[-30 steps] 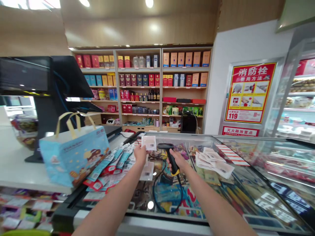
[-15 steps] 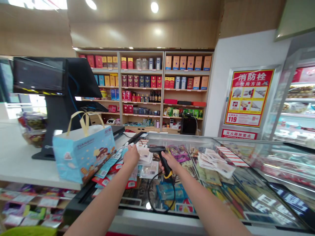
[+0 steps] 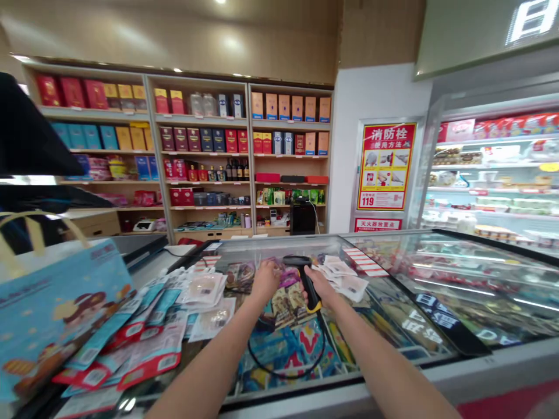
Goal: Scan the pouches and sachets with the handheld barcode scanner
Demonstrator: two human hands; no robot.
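Observation:
My right hand (image 3: 318, 285) is closed round the grip of a black and yellow barcode scanner (image 3: 308, 279), its head pointing left and its cable looping down over the glass. Just left of the scanner, my left hand (image 3: 265, 280) hovers over the freezer glass, fingers loosely bent, with no item visible in it. Small white packets (image 3: 345, 278) lie spread on the glass beyond and right of my right hand. More white packets (image 3: 205, 290) lie left of my left hand. Beside those is a heap of blue and red packets (image 3: 144, 337).
A blue paper carrier bag (image 3: 65, 308) stands at the left, beside the heap. Under the glass top of the chest freezer (image 3: 384, 361) lie many coloured packs. Shelves of boxes (image 3: 201, 139) line the back wall; a lit display fridge (image 3: 493, 186) is at the right.
My left hand has moved right, away from the left packets towards the scanner. The view has turned right and come nearer. The scanner stays in my right hand.

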